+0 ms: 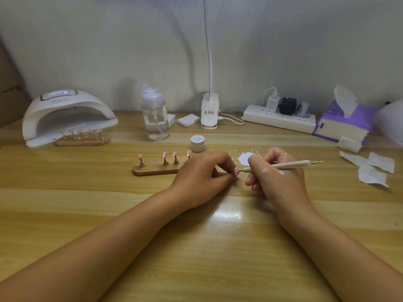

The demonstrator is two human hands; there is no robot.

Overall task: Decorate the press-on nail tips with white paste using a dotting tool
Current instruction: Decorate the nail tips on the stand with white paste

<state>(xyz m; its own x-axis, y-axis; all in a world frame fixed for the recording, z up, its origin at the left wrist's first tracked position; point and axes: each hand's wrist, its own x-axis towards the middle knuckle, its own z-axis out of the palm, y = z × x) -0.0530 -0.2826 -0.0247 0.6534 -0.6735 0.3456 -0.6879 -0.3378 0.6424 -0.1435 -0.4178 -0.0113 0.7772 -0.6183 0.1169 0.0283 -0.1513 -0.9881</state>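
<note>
at ten o'clock on the desk a white curing lamp shelters a wooden rack of pink tips. nearer, at nine o'clock of the left hand, a second rack carries four more tips on small posts, with one seat bare (probably where the tip being worked belongs). a lidded paste jar stands at twelve o'clock of the left hand, which is curled and pinches a single pink nail tip at its three o'clock edge. that tip looks like a thin, feather-light plastic shell, stiff but springy and glossy, so it would likely skid or flick away under pressure. it is best held by its sides or stem, leaving the face clear. a smear of white paste lies at one o'clock of the tip. the dotting tool runs nearly level, its fine point at the tip's face (touching or just off, i cannot tell). the right hand, paste-streaked, grips the tool like a pen.
</note>
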